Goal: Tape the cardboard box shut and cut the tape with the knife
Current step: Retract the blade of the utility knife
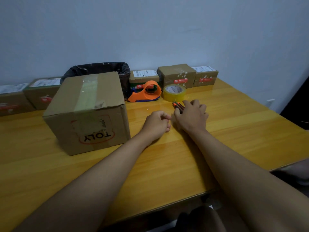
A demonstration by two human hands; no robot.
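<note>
A brown cardboard box [87, 113] printed "TOLY" stands on the wooden table [234, 131], left of centre. A clear strip of tape runs across its closed top and down the front. A yellowish tape roll [174, 92] lies flat behind my hands. My right hand [192, 115] rests palm down over an orange and black knife [177, 106], whose tip sticks out past the fingers. My left hand [157, 122] sits beside it in a loose fist, holding nothing, to the right of the box.
An orange tape dispenser [145, 92] lies between the box and the roll. Small taped parcels [177, 75] line the wall. A bin lined with a black bag [100, 69] stands behind the box. The table's near edge [192, 195] runs diagonally.
</note>
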